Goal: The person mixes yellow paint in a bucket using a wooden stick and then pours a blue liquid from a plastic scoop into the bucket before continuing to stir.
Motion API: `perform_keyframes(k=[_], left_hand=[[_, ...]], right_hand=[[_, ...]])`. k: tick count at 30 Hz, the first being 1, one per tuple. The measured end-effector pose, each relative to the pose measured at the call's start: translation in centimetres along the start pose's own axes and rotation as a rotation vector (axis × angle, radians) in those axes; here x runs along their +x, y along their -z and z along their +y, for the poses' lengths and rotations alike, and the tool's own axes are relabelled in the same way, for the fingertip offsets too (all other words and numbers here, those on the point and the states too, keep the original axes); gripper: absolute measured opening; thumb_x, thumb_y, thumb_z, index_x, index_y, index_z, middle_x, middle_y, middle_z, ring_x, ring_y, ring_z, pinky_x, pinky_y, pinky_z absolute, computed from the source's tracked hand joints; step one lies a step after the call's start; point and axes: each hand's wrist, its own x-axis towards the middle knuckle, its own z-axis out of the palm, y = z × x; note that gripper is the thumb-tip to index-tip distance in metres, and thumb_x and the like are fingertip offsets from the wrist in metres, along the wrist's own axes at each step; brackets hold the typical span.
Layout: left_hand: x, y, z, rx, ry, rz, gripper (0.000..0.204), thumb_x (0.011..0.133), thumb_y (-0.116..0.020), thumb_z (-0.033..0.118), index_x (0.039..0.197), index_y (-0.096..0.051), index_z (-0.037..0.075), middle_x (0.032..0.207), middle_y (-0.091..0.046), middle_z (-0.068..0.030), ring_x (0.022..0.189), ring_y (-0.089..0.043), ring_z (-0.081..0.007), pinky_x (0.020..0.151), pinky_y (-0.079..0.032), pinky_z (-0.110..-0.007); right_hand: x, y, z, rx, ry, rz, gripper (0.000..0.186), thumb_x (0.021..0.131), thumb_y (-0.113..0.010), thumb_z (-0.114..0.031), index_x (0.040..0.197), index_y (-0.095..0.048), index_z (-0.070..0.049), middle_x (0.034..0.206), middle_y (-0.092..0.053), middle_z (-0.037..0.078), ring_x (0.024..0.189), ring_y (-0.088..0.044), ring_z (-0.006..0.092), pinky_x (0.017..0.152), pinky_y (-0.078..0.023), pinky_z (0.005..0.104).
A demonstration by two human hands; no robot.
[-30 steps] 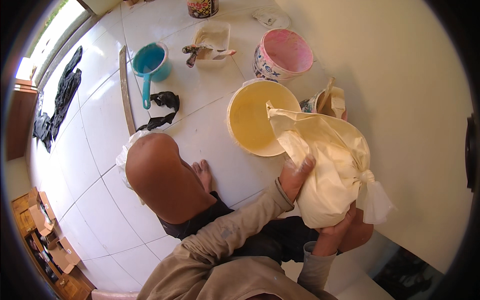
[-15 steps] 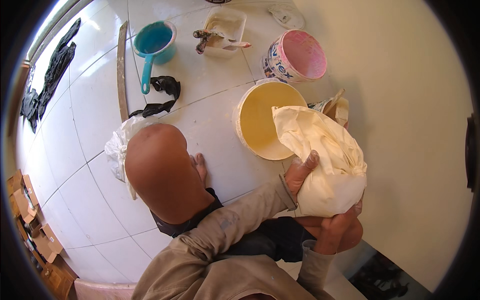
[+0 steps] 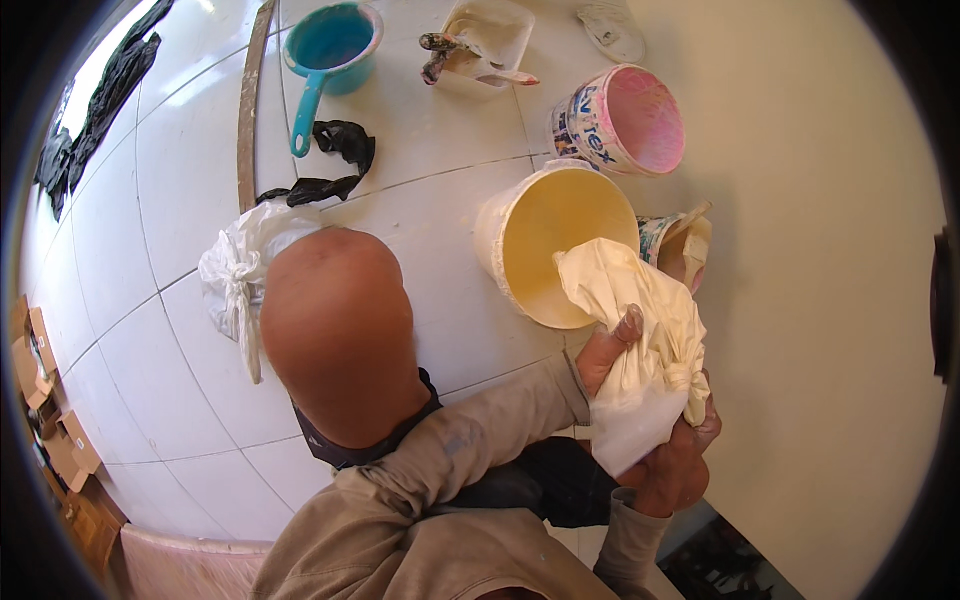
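A crumpled cream plastic bag [image 3: 650, 305] hangs tilted in front of me, its far end over the near right rim of a large pale bucket [image 3: 488, 240]. Yellowish light fills the bucket's inside; I cannot make out its contents. My left hand [image 3: 607, 357] grips the bag's left side, with the thumb lying on top. Round the bag's near right side, my right hand [image 3: 690, 450] is closed on it, its fingers partly hidden by the plastic. The bag's lower corner looks whiter and thinner than the rest.
A pink-stained bucket [image 3: 645, 120] lies tipped beyond the pale one. Beside it is a small tub [image 3: 655, 232] with a stick. Farther off are a white tray [image 3: 512, 35] with dirty tools and a teal dipper [image 3: 330, 45]. A wall [image 3: 820, 250] stands at right.
The bag has become narrower and more crumpled, and its near end has tipped, showing a whiter corner. Both hands keep hold of it. The view has shifted slightly.
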Motion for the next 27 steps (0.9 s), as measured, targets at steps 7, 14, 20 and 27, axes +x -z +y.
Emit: perform_keyframes(k=[7,14,20,27], left_hand=[[0.8,-0.3,1.0,0.01,-0.037,0.111,0.055,0.089,-0.065,0.036,0.127,-0.043,0.004,0.115,-0.06,-0.0152,0.101,-0.064,-0.0271,0.086,-0.056,-0.042],[1.8,-1.0,1.2,0.138,-0.11,0.321,0.039,0.09,-0.065,0.026,0.119,-0.05,0.005,0.102,-0.064,-0.012,0.087,-0.067,-0.0237,0.076,-0.058,-0.038],[1.8,-0.5,1.7,0.191,-0.061,0.407,0.038,0.09,-0.061,0.025,0.119,-0.051,0.003,0.102,-0.064,-0.0127,0.087,-0.067,-0.0242,0.077,-0.057,-0.039],[1.9,0.9,0.3,0.356,-0.117,0.587,0.039,0.086,-0.059,0.019,0.118,-0.05,-0.001,0.102,-0.063,-0.0142,0.087,-0.067,-0.026,0.077,-0.056,-0.04]], right_hand=[[0.3,-1.2,-1.2,0.025,-0.144,-0.034,0.027,0.085,-0.059,-0.002,0.111,-0.059,0.006,0.106,-0.063,0.01,0.09,-0.062,0.0152,0.081,-0.05,0.028],[0.4,-0.7,-0.1,0.096,-0.122,-0.002,0.031,0.087,-0.059,-0.004,0.116,-0.057,0.007,0.105,-0.065,0.013,0.091,-0.065,0.0183,0.083,-0.052,0.0296],[-0.4,0.8,1.2,-0.272,-0.088,0.101,0.037,0.093,-0.053,-0.015,0.126,-0.049,0.001,0.117,-0.058,0.014,0.1,-0.061,0.0212,0.084,-0.053,0.032],[-1.3,4.1,2.1,-0.617,-0.036,-0.013,0.046,0.098,-0.044,-0.031,0.132,-0.043,-0.001,0.127,-0.051,0.015,0.113,-0.054,0.0249,0.095,-0.047,0.0386]])
